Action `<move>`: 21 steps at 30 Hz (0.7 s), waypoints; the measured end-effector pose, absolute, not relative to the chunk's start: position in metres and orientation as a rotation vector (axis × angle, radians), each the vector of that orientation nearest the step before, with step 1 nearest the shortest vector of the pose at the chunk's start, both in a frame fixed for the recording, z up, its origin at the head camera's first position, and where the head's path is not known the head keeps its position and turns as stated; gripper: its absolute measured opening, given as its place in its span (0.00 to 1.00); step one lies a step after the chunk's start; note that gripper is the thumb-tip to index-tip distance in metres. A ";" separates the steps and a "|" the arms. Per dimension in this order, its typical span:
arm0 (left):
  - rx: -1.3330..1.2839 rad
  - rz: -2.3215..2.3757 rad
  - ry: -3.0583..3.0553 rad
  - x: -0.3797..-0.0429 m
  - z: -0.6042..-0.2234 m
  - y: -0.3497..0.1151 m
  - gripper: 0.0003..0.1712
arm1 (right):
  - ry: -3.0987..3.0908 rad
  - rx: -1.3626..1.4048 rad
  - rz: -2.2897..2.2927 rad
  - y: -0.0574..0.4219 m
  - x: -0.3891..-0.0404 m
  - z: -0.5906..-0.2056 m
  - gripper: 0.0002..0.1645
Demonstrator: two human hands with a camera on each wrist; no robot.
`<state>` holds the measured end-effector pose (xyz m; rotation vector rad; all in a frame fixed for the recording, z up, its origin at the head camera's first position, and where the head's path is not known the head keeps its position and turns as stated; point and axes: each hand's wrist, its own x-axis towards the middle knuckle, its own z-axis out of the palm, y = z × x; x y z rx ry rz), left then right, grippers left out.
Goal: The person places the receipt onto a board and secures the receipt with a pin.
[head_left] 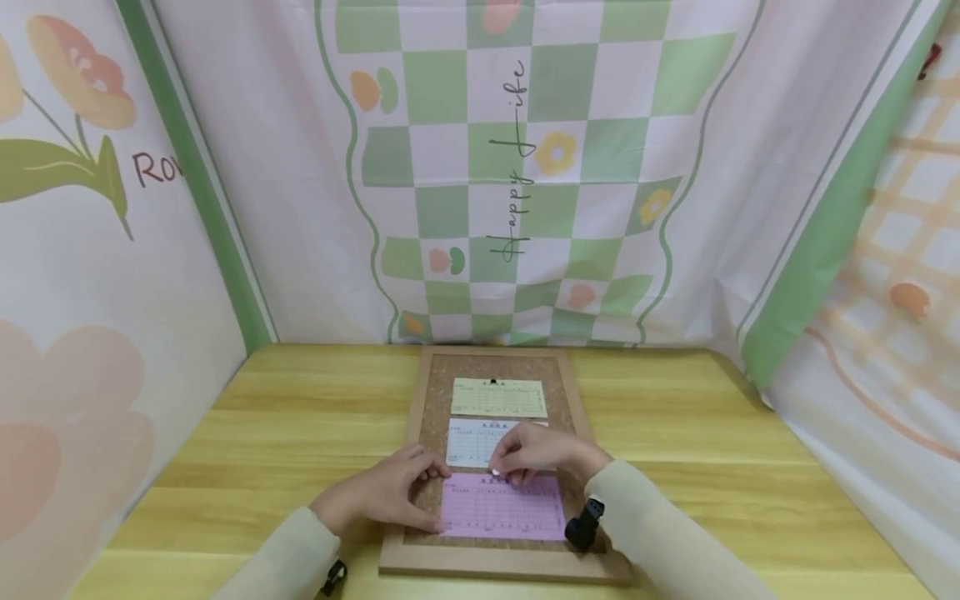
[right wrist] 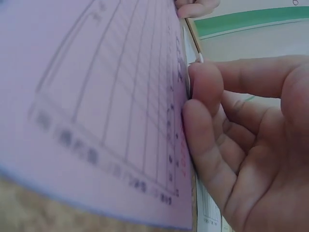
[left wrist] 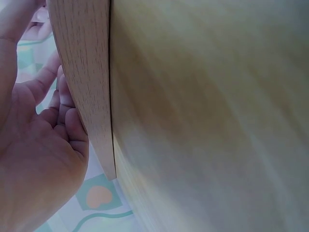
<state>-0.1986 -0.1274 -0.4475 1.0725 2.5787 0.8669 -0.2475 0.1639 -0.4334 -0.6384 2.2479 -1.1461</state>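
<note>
A pink printed form (head_left: 501,508) lies on the cork board (head_left: 431,421) at its near end. At the form's top edge, my right hand (head_left: 536,450) pinches a small white pushpin (head_left: 495,472) between thumb and fingertip; the pin's pale end (right wrist: 200,58) shows in the right wrist view, its point hidden. My left hand (head_left: 393,492) rests over the board's left side, thumb and fingers spread at the left edge of the pink form. In the left wrist view, the left hand (left wrist: 43,140) lies against the wooden frame (left wrist: 84,72).
Above the pink form lie a white form (head_left: 467,442), partly covered by the right hand, and a yellow form (head_left: 498,400) with a black pin (head_left: 493,382) at its top. The board sits on a wood-grain table (head_left: 300,417). Printed curtains (head_left: 525,167) hang behind.
</note>
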 end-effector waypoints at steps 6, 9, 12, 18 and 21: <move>1.068 0.869 2.579 -0.198 -0.447 -0.128 0.37 | 2.263 -0.618 -1.125 0.161 -0.246 -0.430 0.07; 1.066 0.869 2.580 -0.198 -0.447 -0.128 0.37 | 2.262 -0.614 -1.124 0.160 -0.245 -0.429 0.07; 1.066 0.874 2.574 -0.198 -0.447 -0.128 0.37 | 2.262 -0.609 -1.116 0.160 -0.245 -0.428 0.07; 1.076 0.879 2.572 -0.198 -0.447 -0.127 0.36 | 2.272 -0.618 -1.104 0.158 -0.245 -0.428 0.06; 1.074 0.882 2.571 -0.199 -0.447 -0.128 0.36 | 2.273 -0.621 -1.113 0.157 -0.244 -0.429 0.05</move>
